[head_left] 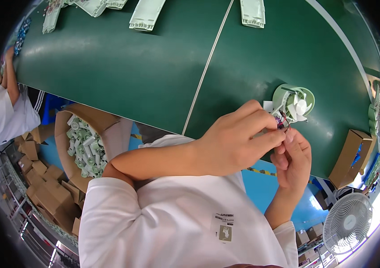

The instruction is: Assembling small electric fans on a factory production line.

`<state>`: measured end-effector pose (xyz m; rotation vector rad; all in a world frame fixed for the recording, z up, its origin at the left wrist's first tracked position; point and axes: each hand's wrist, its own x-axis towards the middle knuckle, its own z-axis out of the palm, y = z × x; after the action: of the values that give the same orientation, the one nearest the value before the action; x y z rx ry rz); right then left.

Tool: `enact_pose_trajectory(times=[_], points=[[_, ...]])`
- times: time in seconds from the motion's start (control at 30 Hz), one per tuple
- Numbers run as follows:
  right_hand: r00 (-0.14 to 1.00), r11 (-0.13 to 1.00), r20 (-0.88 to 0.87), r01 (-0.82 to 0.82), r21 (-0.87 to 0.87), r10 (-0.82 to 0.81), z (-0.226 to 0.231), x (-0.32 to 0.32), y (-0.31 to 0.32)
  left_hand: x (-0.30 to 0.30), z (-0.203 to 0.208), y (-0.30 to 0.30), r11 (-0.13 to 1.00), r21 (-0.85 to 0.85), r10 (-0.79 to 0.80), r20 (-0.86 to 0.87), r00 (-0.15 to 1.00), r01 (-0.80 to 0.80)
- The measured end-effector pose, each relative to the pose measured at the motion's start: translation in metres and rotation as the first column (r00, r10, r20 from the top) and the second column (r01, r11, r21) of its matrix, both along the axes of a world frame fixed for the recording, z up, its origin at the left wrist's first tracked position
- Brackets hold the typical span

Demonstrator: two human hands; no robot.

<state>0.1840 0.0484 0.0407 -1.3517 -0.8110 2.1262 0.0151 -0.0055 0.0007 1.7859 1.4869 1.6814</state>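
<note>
My left fingers (266, 142) and right fingers (293, 144) pinch thin wires (282, 120), which could tear off the mini-fan (300, 107) if I tug.

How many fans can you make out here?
2. A small white-bladed fan in a pale green ring is on the green table, near the right hand; a large white caged fan stands at lower right. Others may be hidden.

A white fan (348, 223) stands near a cardboard box (344, 167) at right, brown cartons (50, 198) heaped at lower left.
</note>
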Motion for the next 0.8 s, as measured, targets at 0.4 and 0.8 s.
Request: enact_pose_trajectory(times=[0.4, 0.8], points=[[0.99, 0.97, 0.137, -0.06, 0.236, 0.028, -0.001, -0.002, -0.008, -0.003, -0.007, -0.003, 0.993, 0.088, 0.087, -0.151, 0.985, -0.075], [0.89, 0.561, 0.446, -0.321, 0.763, -0.097, -0.025, 0.004, -0.008, -0.009, -0.001, -0.015, 0.865, -0.494, -0.124, -0.053, 0.991, 0.082]])
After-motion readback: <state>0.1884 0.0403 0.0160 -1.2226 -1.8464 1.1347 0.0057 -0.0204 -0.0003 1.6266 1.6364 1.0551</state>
